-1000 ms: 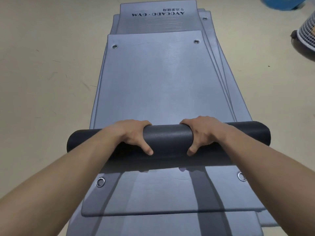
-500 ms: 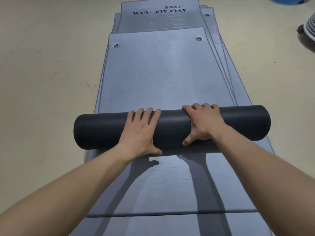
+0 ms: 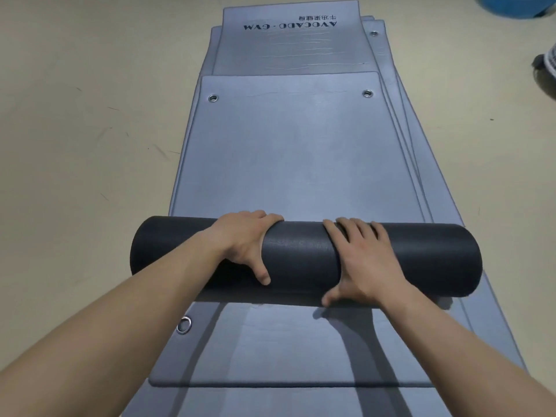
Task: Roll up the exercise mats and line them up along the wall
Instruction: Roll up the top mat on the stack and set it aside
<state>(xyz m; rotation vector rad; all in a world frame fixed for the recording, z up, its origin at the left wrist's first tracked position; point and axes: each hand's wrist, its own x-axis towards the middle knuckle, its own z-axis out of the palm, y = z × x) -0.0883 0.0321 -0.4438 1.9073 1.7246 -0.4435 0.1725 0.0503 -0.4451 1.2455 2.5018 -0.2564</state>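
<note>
Mat roll [image 3: 301,257], left hand [image 3: 243,242] now curled

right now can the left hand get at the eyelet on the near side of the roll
Probably yes: the eyelet lies uncovered beside the left forearm, nearer than the rolled mat. But the left hand grips that roll and would have to let go first.

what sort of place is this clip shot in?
Probably a gym or fitness studio: a stack of grey exercise mats on a bare beige floor, a mat at the far end printed "AVOCADO · GYM", and one mat partly rolled into a dark roll.
</note>
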